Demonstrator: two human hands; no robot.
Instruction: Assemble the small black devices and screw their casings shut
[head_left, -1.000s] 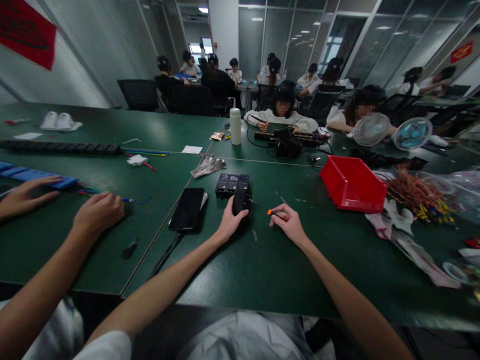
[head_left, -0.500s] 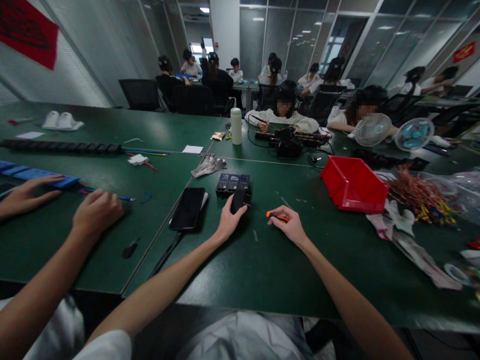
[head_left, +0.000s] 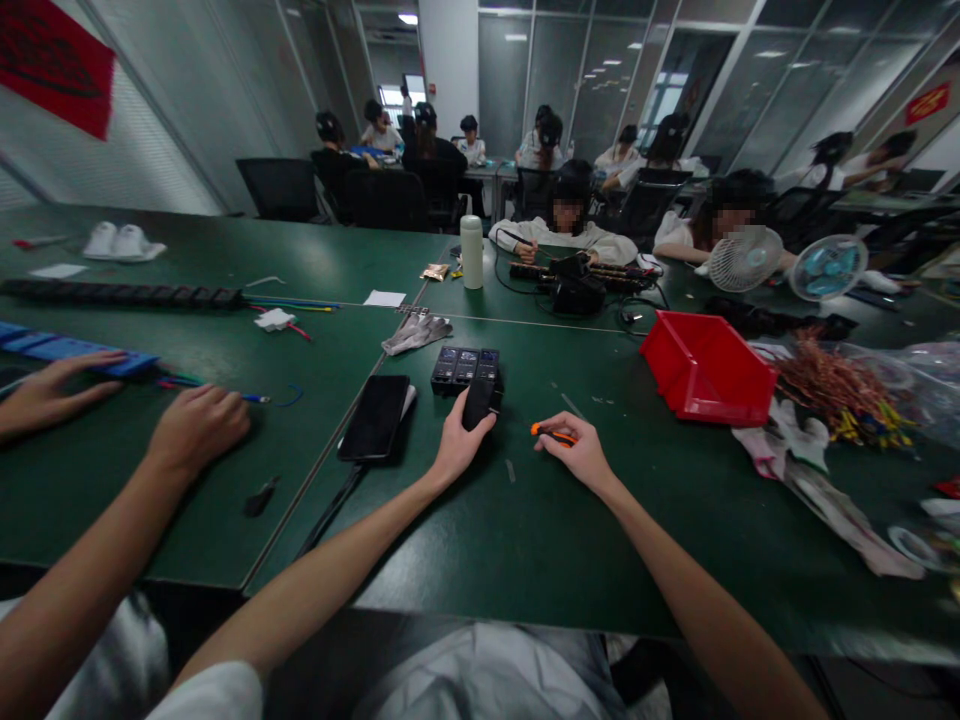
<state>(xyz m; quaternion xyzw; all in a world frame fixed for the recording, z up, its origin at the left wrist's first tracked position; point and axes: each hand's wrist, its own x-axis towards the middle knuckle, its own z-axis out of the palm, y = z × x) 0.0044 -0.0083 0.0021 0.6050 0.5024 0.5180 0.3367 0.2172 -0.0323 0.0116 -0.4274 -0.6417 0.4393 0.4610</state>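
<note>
My left hand (head_left: pixel 457 440) is closed round a small black block (head_left: pixel 478 402) with a thin metal piece showing at its right side. Just behind it on the green table lies a black unit (head_left: pixel 457 368) with three square sections on top, its near right part covered by the held block. To the right, my right hand (head_left: pixel 576 447) pinches an orange-and-black screwdriver (head_left: pixel 551 434). Its handle points left toward the block, with a gap between them; the thin shaft is hard to make out. A black phone (head_left: pixel 375 418) lies left of my left hand.
A co-worker's hands (head_left: pixel 199 425) rest at the left by a blue strip (head_left: pixel 82 350) and wires. Grey gloves (head_left: pixel 418 334) and a pale green bottle (head_left: pixel 472 252) are farther back. A red bin (head_left: pixel 709 370), copper wires (head_left: pixel 832 385) and white gloves (head_left: pixel 802 440) lie right.
Hardly anything differs. Both my hands keep nearly the same place and hold, and the block shifts very slightly. The screwdriver's shaft, faintly visible before, no longer shows clearly.
</note>
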